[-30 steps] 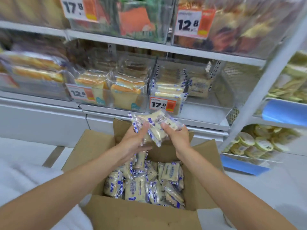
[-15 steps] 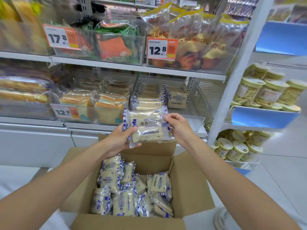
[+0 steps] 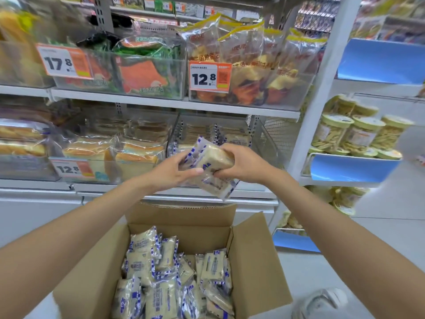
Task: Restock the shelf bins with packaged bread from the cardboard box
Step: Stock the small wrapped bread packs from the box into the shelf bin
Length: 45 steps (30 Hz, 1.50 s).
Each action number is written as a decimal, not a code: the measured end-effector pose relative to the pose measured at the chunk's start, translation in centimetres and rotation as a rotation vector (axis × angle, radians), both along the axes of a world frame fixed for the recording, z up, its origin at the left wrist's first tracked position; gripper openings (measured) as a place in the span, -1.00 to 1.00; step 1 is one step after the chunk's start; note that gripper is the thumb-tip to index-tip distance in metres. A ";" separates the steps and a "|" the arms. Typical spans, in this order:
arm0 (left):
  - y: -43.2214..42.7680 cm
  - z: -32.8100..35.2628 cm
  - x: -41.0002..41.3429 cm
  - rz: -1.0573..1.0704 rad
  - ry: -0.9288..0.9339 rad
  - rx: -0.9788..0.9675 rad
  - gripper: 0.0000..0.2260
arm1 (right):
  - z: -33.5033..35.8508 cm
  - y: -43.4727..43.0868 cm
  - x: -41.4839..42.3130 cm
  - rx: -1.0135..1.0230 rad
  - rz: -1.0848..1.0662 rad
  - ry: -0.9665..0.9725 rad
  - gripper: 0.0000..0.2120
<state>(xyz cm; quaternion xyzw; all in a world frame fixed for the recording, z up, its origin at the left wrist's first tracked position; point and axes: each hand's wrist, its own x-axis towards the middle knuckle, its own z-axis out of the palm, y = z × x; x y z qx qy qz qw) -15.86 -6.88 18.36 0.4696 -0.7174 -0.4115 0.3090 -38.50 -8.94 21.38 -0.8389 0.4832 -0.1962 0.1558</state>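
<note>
The left hand (image 3: 174, 173) and right hand (image 3: 243, 166) are both gripping the bread packets (image 3: 213, 157), fingers curled round them from opposite sides. It looks like two packets in clear wrappers with blue-and-white edging, though the overlap makes the count uncertain. The hands are holding them in the air just in front of the clear bin (image 3: 177, 132) at the right of the lower shelf (image 3: 253, 194), where matching packets are standing in rows. The upper packet is sitting tilted and the lower one is hanging below the right hand's fingers. Below the arms, the cardboard box (image 3: 253, 261) is lying open with a loose heap of packets (image 3: 161, 284) filling its bottom, so most of the restocking seems to be ahead.

To do this step well, the person is probably best off squaring the packets against each other first, so they are facing the same way as those already in the bin. They should then go in upright, over the front wall, and slide back to leave room in front. The wrappers look slippery and the bread soft, so a light, even grip should work better than squeezing.
</note>
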 end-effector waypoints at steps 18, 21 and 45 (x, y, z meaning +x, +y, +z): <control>-16.2 -5.4 -1.9 0.062 -1.003 -0.479 -0.31 | -9.2 -22.3 -6.9 -0.004 -0.365 0.653 -0.16; -16.3 -5.7 -1.9 0.074 -0.986 -0.525 -0.27 | -9.1 -23.7 -6.5 -0.219 -0.284 0.680 -0.11; -16.2 -6.2 -1.9 0.081 -0.963 -0.528 -0.24 | -10.2 -23.5 -5.5 -0.078 -0.318 0.658 0.18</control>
